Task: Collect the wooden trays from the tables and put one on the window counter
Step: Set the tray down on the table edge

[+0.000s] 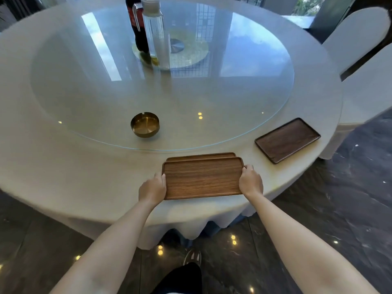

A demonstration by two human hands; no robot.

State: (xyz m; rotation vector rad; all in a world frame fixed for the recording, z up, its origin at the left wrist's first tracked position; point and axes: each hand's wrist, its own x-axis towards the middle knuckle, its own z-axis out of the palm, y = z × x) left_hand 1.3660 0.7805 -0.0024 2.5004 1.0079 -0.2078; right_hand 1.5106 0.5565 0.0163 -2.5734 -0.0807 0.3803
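A light brown wooden tray (202, 178) sits at the near edge of the round table (63, 162), stacked on a second tray (201, 155) whose far rim peeks out behind it. My left hand (152, 188) grips the top tray's left end. My right hand (251, 181) grips its right end. A darker wooden tray (287, 140) lies alone on the tablecloth to the right, near the table's edge.
A brass ashtray (144, 124) stands on the glass turntable (233, 102). A dark cola bottle (137, 24) and a clear water bottle (156, 32) stand near the turntable's middle. White-covered chairs (360, 39) are at the right. The floor is dark stone.
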